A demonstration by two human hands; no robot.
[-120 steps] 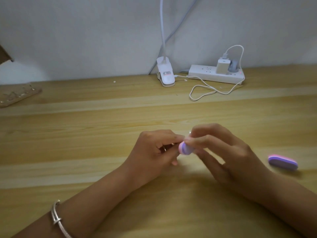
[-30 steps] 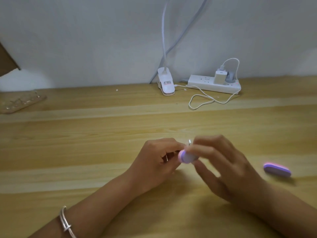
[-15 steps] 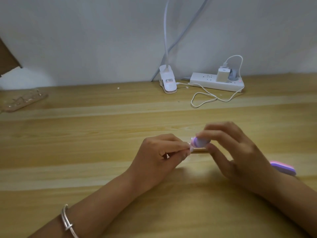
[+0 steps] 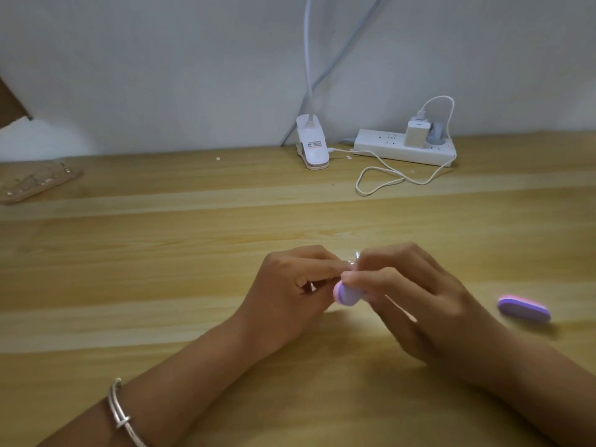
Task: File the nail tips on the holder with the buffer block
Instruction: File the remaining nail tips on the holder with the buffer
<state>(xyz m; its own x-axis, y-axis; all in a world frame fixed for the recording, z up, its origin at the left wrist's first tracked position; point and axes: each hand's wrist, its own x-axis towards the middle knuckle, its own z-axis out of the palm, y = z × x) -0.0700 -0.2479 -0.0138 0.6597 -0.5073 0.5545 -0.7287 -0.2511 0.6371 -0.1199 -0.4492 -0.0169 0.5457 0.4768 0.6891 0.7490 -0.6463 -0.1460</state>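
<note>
In the head view, both forearms reached forward over the desk [image 4: 161,253] and the hands met near its middle. The left hand [image 4: 290,291] had its fingers curled, its grip pinching the nail tip holder [image 4: 354,259], of which only a clear glint showed between the hands. The right hand [image 4: 419,301] held the purple buffer block [image 4: 346,295] in a thumb-and-forefinger grip, the block's rounded end against the left fingertips. A second buffer block [image 4: 524,308] lay well apart to the right.
</note>
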